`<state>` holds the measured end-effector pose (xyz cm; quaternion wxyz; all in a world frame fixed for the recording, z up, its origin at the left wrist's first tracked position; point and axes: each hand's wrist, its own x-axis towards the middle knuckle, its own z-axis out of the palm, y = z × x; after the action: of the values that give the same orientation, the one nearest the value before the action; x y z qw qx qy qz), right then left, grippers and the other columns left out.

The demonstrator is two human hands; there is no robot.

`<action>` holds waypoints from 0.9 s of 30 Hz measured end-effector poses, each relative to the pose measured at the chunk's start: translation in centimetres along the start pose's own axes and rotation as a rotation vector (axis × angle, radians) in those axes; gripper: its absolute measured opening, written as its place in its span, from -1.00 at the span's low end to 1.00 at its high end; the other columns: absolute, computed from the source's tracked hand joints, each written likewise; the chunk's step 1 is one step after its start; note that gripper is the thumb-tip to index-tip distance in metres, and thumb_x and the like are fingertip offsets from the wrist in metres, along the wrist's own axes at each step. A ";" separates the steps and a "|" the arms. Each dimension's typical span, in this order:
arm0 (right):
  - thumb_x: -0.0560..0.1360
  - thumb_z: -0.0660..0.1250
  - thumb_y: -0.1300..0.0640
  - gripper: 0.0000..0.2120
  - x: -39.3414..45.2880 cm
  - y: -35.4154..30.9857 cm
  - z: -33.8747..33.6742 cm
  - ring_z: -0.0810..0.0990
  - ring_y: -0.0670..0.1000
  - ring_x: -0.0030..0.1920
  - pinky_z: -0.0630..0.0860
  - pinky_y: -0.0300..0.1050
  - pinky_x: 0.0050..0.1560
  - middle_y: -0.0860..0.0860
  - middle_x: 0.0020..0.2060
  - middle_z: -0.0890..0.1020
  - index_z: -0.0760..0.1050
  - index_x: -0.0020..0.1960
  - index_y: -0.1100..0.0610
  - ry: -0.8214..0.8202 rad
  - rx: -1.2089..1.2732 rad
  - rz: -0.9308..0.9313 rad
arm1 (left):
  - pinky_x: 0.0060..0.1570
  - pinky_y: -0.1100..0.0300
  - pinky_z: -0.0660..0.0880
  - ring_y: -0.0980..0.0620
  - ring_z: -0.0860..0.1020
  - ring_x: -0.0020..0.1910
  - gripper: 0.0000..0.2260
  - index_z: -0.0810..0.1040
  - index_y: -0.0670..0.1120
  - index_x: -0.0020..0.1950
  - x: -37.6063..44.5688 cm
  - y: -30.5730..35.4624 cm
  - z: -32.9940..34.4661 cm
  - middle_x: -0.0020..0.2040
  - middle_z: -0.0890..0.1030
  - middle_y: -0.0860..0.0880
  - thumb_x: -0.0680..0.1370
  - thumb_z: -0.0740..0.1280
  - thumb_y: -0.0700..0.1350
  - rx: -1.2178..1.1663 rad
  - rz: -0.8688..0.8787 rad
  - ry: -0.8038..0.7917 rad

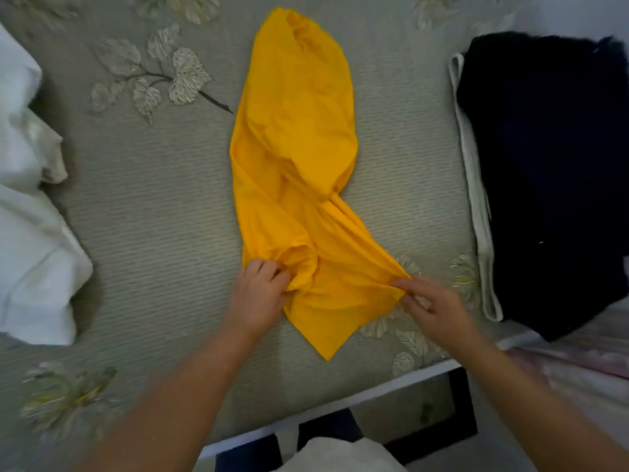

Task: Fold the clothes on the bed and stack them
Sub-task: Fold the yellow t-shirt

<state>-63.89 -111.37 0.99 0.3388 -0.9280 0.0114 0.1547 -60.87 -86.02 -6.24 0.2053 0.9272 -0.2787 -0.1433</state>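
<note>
Yellow garment [292,137] near hem pinched by both hands' fingers [272,272].

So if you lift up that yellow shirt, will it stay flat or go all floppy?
Probably floppy: the yellow shirt already lies in soft wrinkles and bunches where the left hand and right hand pinch it. It looks thin, so likely light. It should sag, not slide off the bedspread.

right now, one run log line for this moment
step: spreading yellow garment | left hand: grips near edge | right hand: pinches near edge | folded dark stack: at right
</note>
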 end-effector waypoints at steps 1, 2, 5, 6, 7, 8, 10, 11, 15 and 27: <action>0.42 0.31 0.42 -0.77 -0.2 0.5 -0.8 0.52 -0.36 -0.23 0.37 -0.58 -0.17 -0.06 -0.29 0.62 0.58 0.05 0.30 0.127 0.083 0.103 | -0.45 0.22 0.44 -0.12 0.56 -0.39 -0.85 0.60 -0.18 -0.37 0.0 0.0 -0.2 -0.39 0.60 -0.13 0.24 0.31 -0.11 -0.018 -0.053 0.013; 0.45 0.29 0.41 -0.76 -0.4 0.9 -1.7 0.52 -0.41 -0.23 0.38 -0.59 -0.17 -0.19 -0.30 0.60 0.55 0.10 0.26 0.257 0.193 0.221 | -0.45 0.16 0.47 -0.14 0.57 -0.41 -0.81 0.58 -0.22 -0.39 -0.2 -0.3 -0.6 -0.40 0.59 -0.17 0.28 0.26 -0.12 -0.058 -0.103 0.019; 0.50 0.23 0.37 -0.76 -0.3 1.5 -3.2 0.57 -0.33 -0.29 0.47 -0.50 -0.18 -0.23 -0.39 0.60 0.51 0.11 0.17 0.473 0.456 0.404 | -0.33 0.01 0.48 -0.24 0.58 -0.34 -0.68 0.56 -0.33 -0.31 -1.5 -0.9 -2.6 -0.31 0.60 -0.24 0.38 0.18 -0.09 -0.120 -0.200 0.117; 0.50 0.22 0.37 -0.78 -0.3 1.3 -3.0 0.57 -0.29 -0.30 0.48 -0.43 -0.18 -0.19 -0.39 0.60 0.52 0.07 0.16 0.468 0.481 0.392 | -0.29 0.04 0.43 -0.25 0.58 -0.34 -0.68 0.56 -0.35 -0.30 -2.0 -1.0 -3.3 -0.30 0.60 -0.25 0.39 0.17 -0.10 -0.101 -0.204 0.133; 0.50 0.22 0.38 -0.79 -0.3 1.0 -2.7 0.56 -0.23 -0.32 0.48 -0.34 -0.19 -0.14 -0.37 0.59 0.53 0.02 0.15 0.440 0.468 0.366 | -0.26 0.05 0.37 -0.25 0.58 -0.33 -0.68 0.56 -0.36 -0.29 -2.4 -1.0 -4.0 -0.29 0.60 -0.26 0.40 0.17 -0.11 -0.073 -0.191 0.141; 0.50 0.22 0.38 -0.80 -0.4 0.6 -2.2 0.53 -0.17 -0.34 0.45 -0.29 -0.22 -0.04 -0.36 0.57 0.54 -0.03 0.16 0.391 0.415 0.330 | -0.23 0.05 0.35 -0.25 0.58 -0.32 -0.68 0.56 -0.36 -0.28 -2.8 -1.1 -4.5 -0.27 0.61 -0.27 0.41 0.17 -0.12 -0.052 -0.192 0.147; 0.49 0.23 0.38 -0.85 -1.0 0.3 -1.4 0.45 -0.01 -0.35 0.35 -0.28 -0.28 0.08 -0.35 0.52 0.56 -0.10 0.22 0.235 0.185 0.224 | -0.22 0.05 0.48 -0.26 0.60 -0.28 -0.68 0.58 -0.36 -0.23 -3.9 -1.1 -5.5 -0.21 0.63 -0.28 0.41 0.16 -0.14 -0.001 -0.187 0.123; 0.49 0.25 0.37 -0.87 -1.3 0.6 -1.1 0.45 0.05 -0.32 0.34 -0.23 -0.27 0.14 -0.33 0.52 0.57 -0.11 0.28 0.127 0.049 0.162 | -0.22 0.01 0.53 -0.25 0.62 -0.25 -0.68 0.60 -0.35 -0.20 -4.7 -1.2 -5.7 -0.18 0.64 -0.28 0.41 0.16 -0.14 0.020 -0.160 0.106; 0.55 0.19 0.22 -0.80 -2.7 1.7 0.2 0.41 0.00 -0.20 0.24 -0.15 -0.23 0.14 -0.25 0.52 0.51 -0.21 0.16 -0.587 -0.285 0.145 | -0.33 0.25 0.49 -0.03 0.62 -0.24 -0.48 0.65 -0.19 -0.26 -8.5 -1.6 -5.7 -0.23 0.67 -0.14 0.55 0.01 0.08 0.037 0.000 -0.149; 0.49 0.30 0.08 -0.47 9.1 -4.8 4.3 0.36 0.22 0.26 0.31 0.07 0.19 0.19 0.28 0.39 0.24 0.42 0.08 -0.092 -0.437 0.156 | 0.19 0.04 0.30 -0.15 0.37 0.27 -0.52 0.30 -0.15 0.38 -7.2 -1.6 -4.5 0.31 0.40 -0.16 0.52 0.28 -0.01 0.091 -0.538 -0.245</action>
<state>-55.80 -104.19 -1.84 0.1168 -0.9675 0.0340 0.2215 -64.17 -79.30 -1.92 0.0829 0.9518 -0.0520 -0.2905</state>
